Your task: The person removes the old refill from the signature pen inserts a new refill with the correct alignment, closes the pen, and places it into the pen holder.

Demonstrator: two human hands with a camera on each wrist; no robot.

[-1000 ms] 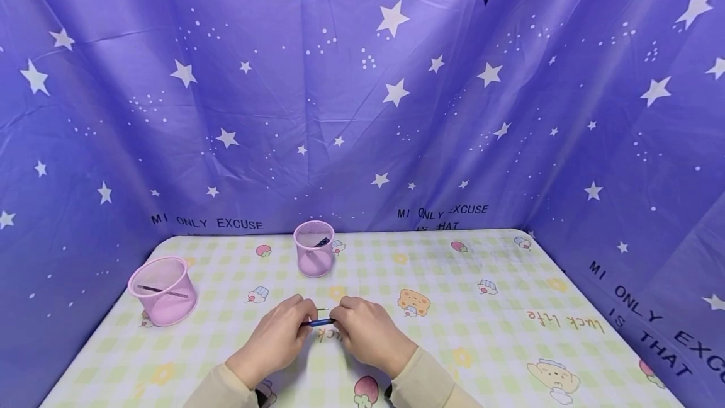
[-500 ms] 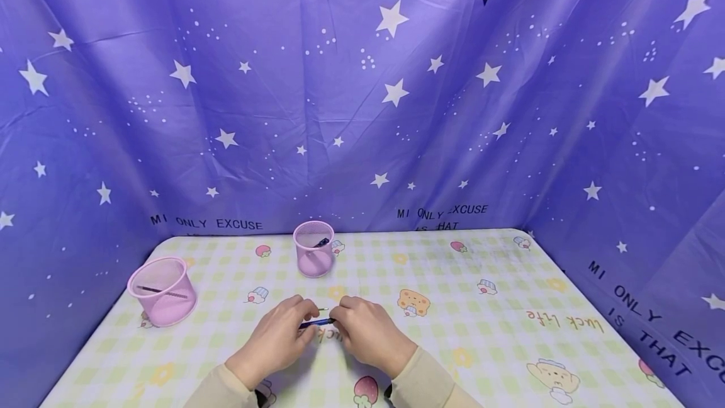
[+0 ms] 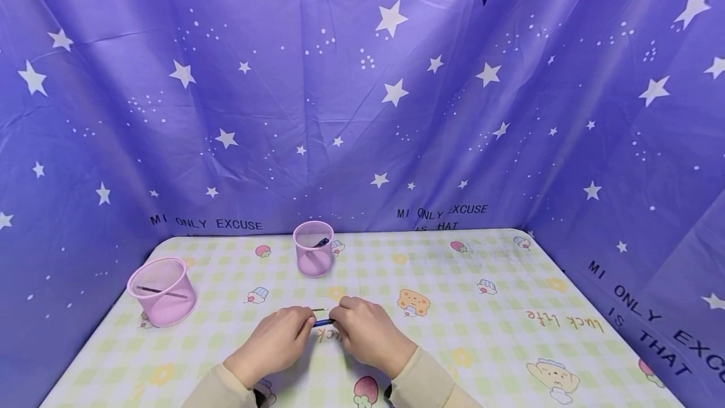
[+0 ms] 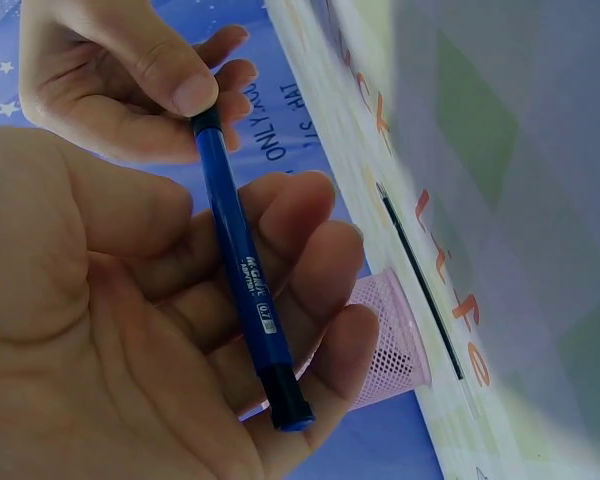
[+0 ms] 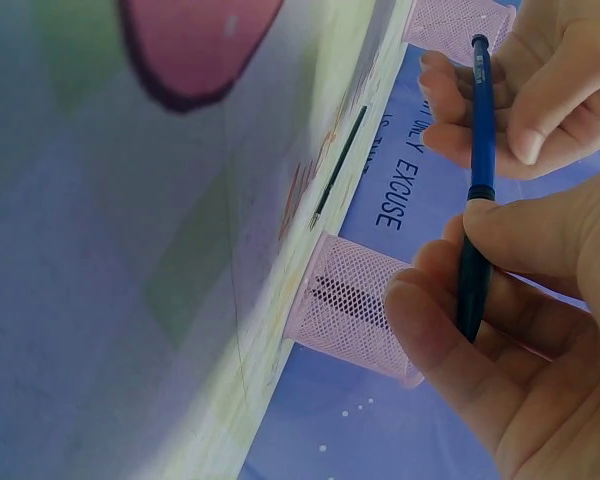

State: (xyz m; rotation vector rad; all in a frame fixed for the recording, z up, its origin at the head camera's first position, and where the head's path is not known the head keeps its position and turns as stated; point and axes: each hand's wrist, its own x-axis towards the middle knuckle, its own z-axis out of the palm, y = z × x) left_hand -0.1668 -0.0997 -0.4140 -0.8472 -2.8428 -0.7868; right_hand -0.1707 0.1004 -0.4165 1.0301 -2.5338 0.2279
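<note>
A blue pen [image 4: 242, 230] with a dark grip is held level between my hands above the table. My right hand [image 3: 370, 332] pinches its dark grip end between thumb and fingers. My left hand [image 3: 274, 342] is at the blue barrel's other end. In the left wrist view the barrel lies across its loosely bent fingers [image 4: 325, 265], and the thumb stands apart from it. A thin dark pen refill [image 5: 340, 165] lies on the table just beyond the hands; in the head view the left hand hides part of it.
A pink mesh pen cup [image 3: 170, 307] with a thin dark stick in it stands at the left. Another pink mesh cup [image 3: 313, 263], holding a small dark item, stands at the back. The checked tablecloth [image 3: 498, 339] runs to a purple star-printed curtain [image 3: 340, 112].
My left fingers loosened from the barrel, then moved forward along it, covering more of it in the head view. The right hand, the cups and the refill have stayed in place.
</note>
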